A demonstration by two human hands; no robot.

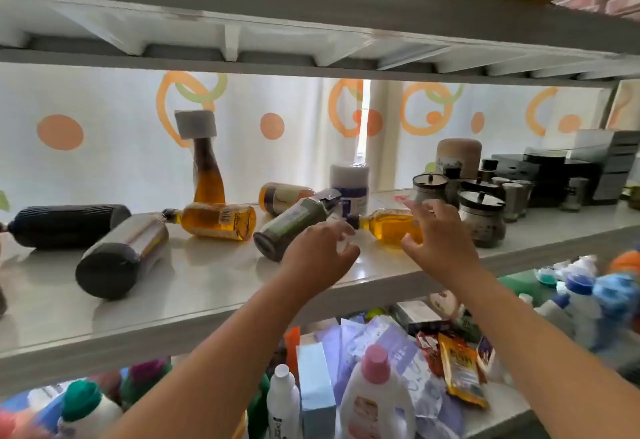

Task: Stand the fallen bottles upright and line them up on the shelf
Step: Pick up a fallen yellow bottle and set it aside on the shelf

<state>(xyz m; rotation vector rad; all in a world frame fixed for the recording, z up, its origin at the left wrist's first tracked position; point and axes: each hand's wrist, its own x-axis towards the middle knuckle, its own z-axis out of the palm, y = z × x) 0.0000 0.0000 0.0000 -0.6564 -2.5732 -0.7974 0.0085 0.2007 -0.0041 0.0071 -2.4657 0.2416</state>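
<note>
Several bottles lie on their sides on the white shelf [207,286]: a black ribbed one [65,225] at far left, a steel one with a black base [121,255], an amber one [218,220], a dark green one [294,227], a smaller amber one [284,196] behind it, and an amber bottle with a black cap [388,225]. An amber bottle with a white cap [206,165] and a white bottle [349,185] stand upright. My left hand [318,251] hovers by the green bottle, fingers loosely curled, holding nothing. My right hand [440,234] is spread over the black-capped amber bottle.
Lidded jars [481,213], shakers and dark boxes [554,168] crowd the shelf's right end. A shelf board [311,16] hangs low overhead. The lower shelf holds detergent bottles [374,400], packets and cartons. A curtain with orange circles hangs behind.
</note>
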